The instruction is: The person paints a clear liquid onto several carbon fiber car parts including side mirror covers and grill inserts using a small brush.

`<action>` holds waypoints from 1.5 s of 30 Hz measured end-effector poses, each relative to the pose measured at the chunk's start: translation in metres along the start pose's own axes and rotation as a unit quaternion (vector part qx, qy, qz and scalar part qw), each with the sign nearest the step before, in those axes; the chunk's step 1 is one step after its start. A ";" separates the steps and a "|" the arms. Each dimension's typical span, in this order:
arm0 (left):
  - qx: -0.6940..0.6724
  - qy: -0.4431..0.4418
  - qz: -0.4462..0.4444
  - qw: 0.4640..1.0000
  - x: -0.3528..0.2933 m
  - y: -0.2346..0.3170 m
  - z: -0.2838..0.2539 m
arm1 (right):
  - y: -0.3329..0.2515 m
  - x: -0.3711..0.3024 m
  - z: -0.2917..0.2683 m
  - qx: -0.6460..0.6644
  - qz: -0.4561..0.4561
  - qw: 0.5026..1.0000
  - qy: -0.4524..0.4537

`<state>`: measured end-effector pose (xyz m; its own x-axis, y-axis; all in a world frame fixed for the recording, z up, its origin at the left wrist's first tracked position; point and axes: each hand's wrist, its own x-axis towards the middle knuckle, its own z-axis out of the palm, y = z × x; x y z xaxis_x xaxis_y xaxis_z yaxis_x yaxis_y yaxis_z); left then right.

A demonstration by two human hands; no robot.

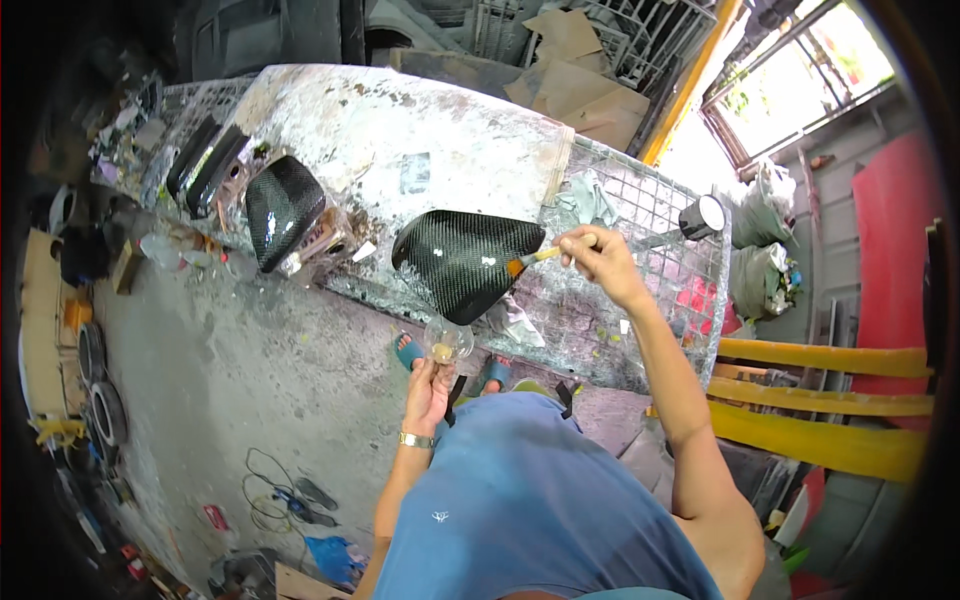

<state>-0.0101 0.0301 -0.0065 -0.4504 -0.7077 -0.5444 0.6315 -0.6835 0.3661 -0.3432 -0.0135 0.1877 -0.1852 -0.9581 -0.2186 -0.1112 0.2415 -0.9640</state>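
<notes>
In my right hand (600, 262) is a paintbrush (543, 256) with a pale wooden handle, the fingers closed round the handle. Its orange-brown bristles meet the right side of a glossy black carbon-fibre panel (455, 262), or hover just over it; I cannot tell which. The curved panel lies at the near edge of the stained worktable (470, 140). Below the panel, my left hand (428, 392) grips a clear plastic cup (449, 341) with a little yellowish liquid in it. A second carbon-fibre panel (284, 212) rests farther left on the table.
Long black glossy parts (212, 172) lie at the table's left end. A dark can with a white top (702, 217) and a crumpled cloth (588, 198) sit on the right-hand grid. Yellow bars (820, 355) jut out at right. A cable (270, 490) and sandals (315, 495) lie on the floor.
</notes>
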 end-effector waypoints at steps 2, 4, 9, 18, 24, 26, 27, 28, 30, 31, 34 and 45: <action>0.013 0.004 0.005 1.000 -0.001 -0.002 -0.002 | 0.003 0.008 -0.021 0.007 -0.003 1.000 0.008; 0.023 0.010 0.019 1.000 -0.004 -0.002 0.006 | 0.006 0.016 -0.038 0.044 0.005 0.999 0.020; 0.028 0.022 0.000 0.999 -0.014 -0.004 0.027 | 0.027 0.027 -0.065 0.096 0.000 0.992 0.079; 0.063 -0.006 0.004 0.998 -0.009 -0.028 -0.009 | 0.014 -0.029 -0.003 -0.296 -0.272 0.908 0.118; 0.050 -0.001 0.005 0.999 -0.019 -0.036 -0.009 | 0.025 -0.044 -0.002 -0.209 -0.256 0.931 0.152; -0.006 0.018 0.010 1.000 -0.026 -0.041 0.001 | 0.022 -0.037 -0.004 -0.184 -0.262 0.933 0.167; -0.003 0.018 0.012 1.000 -0.027 -0.044 0.002 | 0.025 -0.031 -0.004 -0.186 -0.274 0.929 0.163; 0.026 0.003 0.010 1.000 -0.030 -0.045 0.002 | 0.028 -0.026 -0.003 -0.188 -0.286 0.926 0.158; 0.059 -0.011 0.010 0.998 -0.034 -0.047 0.003 | 0.041 -0.030 -0.005 -0.183 -0.288 0.927 0.155; 0.025 0.007 0.023 0.999 -0.039 -0.048 0.008 | 0.048 -0.033 -0.006 -0.181 -0.289 0.929 0.146; -0.013 0.036 0.038 0.999 -0.053 -0.049 0.027 | 0.057 -0.057 -0.010 -0.161 -0.230 0.949 0.143; 0.052 -0.018 -0.022 0.998 -0.045 -0.037 0.061 | 0.038 -0.114 0.061 -0.225 -0.229 0.943 -0.091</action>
<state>-0.0515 0.0767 0.0504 -0.4993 -0.6816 -0.5349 0.5430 -0.7272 0.4198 -0.2666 0.0953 0.1663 0.1486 -0.9784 0.1436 -0.5491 -0.2024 -0.8109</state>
